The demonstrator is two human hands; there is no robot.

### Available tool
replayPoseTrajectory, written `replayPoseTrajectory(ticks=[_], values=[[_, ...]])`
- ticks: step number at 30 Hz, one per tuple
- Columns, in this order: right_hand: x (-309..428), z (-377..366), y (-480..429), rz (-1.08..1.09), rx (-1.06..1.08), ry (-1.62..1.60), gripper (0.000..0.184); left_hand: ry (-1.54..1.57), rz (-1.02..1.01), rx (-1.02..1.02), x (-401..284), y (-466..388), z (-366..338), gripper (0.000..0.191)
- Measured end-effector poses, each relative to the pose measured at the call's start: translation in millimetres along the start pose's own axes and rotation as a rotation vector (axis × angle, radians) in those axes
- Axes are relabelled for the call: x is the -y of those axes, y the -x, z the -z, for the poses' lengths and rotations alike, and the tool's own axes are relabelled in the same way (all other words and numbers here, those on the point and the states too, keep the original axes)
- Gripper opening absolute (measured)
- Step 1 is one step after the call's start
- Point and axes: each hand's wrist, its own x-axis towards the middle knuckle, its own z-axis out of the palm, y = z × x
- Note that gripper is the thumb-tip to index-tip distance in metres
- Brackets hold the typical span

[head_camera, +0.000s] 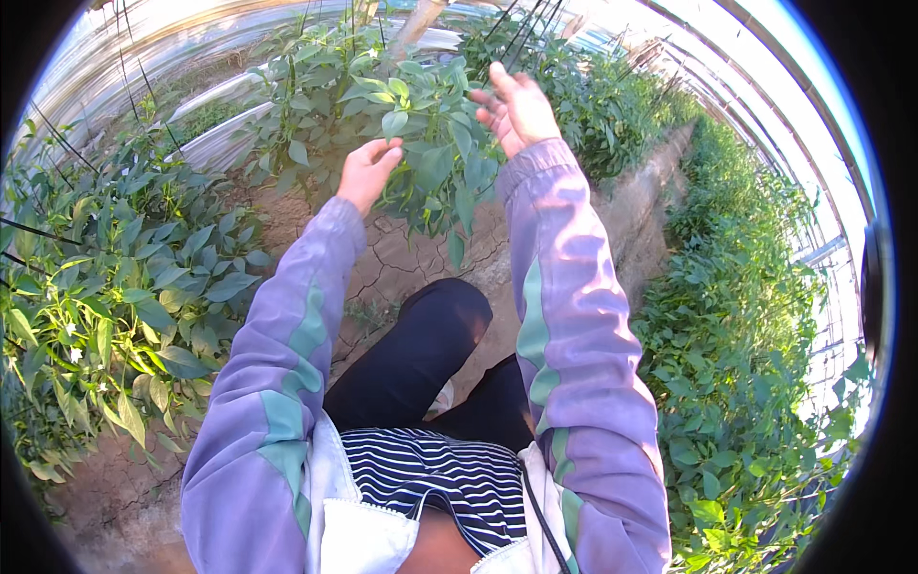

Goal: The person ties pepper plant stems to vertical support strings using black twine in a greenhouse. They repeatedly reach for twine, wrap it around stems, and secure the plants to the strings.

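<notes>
Straight ahead stands a leafy pepper plant (434, 154), its broad green leaves hanging over the soil. My left hand (367, 174) is at the plant's left side, thumb and forefinger close together against the foliage. Whether a leaf or stem is pinched between those fingertips cannot be made out. On the other side, my right hand (518, 109) is raised beside the upper leaves, fingers apart and nothing visible in it. A pale young shoot tip (398, 100) rises between the two hands.
More pepper plants (179, 265) with white flowers and slim green peppers grow at left. Dense plants (724, 344) line the right side. Black strings (136, 86) run upward at upper left. Cracked dry soil (409, 251) lies before my bent knees (448, 316).
</notes>
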Motion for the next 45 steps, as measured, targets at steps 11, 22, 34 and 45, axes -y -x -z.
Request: replayPoseTrajectory(ticks=[11, 22, 34, 45], values=[[1, 84, -12, 0.008, 0.124, 0.189, 0.025, 0.406, -0.185, 0.006, 4, -63, -64, 0.016], [20, 56, -72, 0.011, 0.270, 0.498, 0.029, 0.409, -0.150, -0.005, -20, -80, -112, 0.020], [53, 67, -55, 0.088, 0.303, 0.615, 0.037, 0.233, -0.162, -0.045, -28, -98, -131, 0.019], [-59, 158, 129, 0.177, 0.074, -0.152, 0.034, 0.352, 0.084, 0.120, -19, -54, -18, 0.038]])
